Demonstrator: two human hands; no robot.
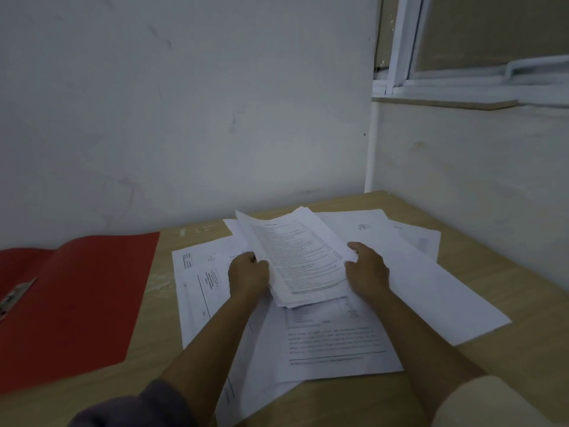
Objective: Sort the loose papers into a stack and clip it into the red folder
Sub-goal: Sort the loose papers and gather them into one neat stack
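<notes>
Head camera shows the left hand (248,274) and right hand (366,269) gripping opposite edges of a thick stack of printed white papers (303,257), raised over loose white sheets (332,340) on the pale wooden table (480,359). An open red cardboard folder (80,300) lies flat to the left.

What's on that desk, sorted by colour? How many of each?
Red: 1, the open folder.
White: 2 lots of paper, the stack held by the left hand and right hand, and the loose sheets spread beneath it; single sheets overlap too much to count.
Silver: 1, the folder's clip.
Total: 4.
</notes>
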